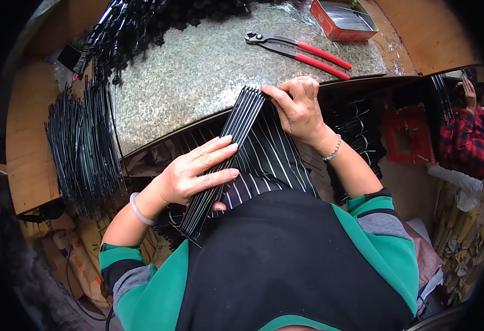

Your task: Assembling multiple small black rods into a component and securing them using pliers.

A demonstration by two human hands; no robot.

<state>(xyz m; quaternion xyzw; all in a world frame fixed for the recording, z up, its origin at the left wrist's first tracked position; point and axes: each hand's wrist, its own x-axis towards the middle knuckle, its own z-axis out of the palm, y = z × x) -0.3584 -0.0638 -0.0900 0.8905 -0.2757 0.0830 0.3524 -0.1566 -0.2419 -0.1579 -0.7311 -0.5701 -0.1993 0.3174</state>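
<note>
A flat row of thin black umbrella ribs point(243, 118) lies slanted between my hands, over my lap at the table's front edge. My left hand point(200, 168) is closed round its lower half, fingers across the top and the thumb tip showing beneath. At the upper end, my right hand point(298, 107) pinches the ribs' tips between thumb and bent fingers. Whatever small piece may be in that pinch is hidden. Beyond my hands, red-handled pliers point(302, 54) rest on the speckled tabletop point(198, 83).
A large bundle of black ribs point(84, 154) hangs over the table's left side. Black umbrella frames point(142, 27) are heaped at the back left. A red tin point(344, 22) of thin wires stands back right. Another person's plaid sleeve point(465, 140) shows at far right, near a red crate point(406, 135).
</note>
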